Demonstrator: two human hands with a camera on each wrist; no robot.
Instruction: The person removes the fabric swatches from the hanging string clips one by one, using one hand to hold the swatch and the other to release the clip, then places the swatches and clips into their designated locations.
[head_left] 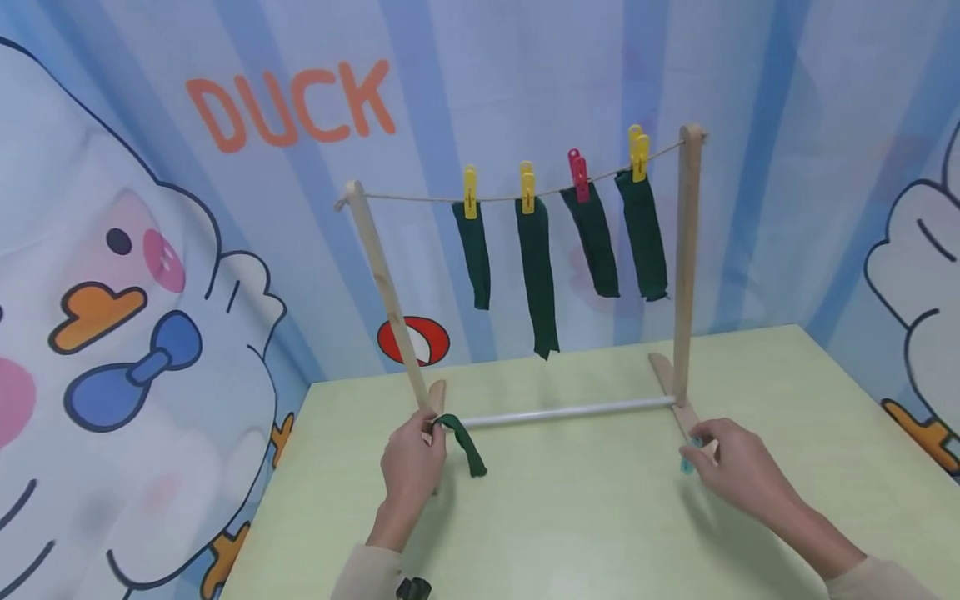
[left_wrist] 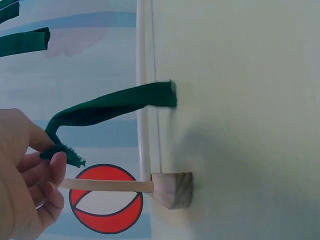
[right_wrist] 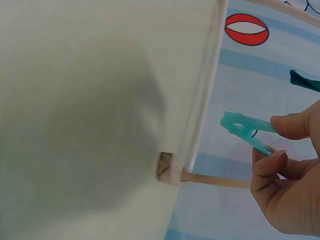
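Observation:
My left hand [head_left: 414, 462] pinches a dark green fabric strip [left_wrist: 110, 105] near one end, between thumb and fingers, in front of the rack's left post. The strip's free end droops to the right. On the other side, my right hand [head_left: 742, 467] pinches a teal clothespin [right_wrist: 245, 129] by its handles, near the right foot of the rack. Above both hands, a rope [head_left: 420, 198] runs between the posts. Several green strips [head_left: 536, 275] hang from it, held by yellow clothespins [head_left: 470, 193] and a red clothespin [head_left: 579, 177].
The wooden rack has a left post [head_left: 386, 287], a right post [head_left: 687, 267] and a pale crossbar [head_left: 570, 412] low between them. It stands on a light yellow-green table [head_left: 570, 517]. Behind hangs a blue striped curtain [head_left: 525, 75] with duck pictures.

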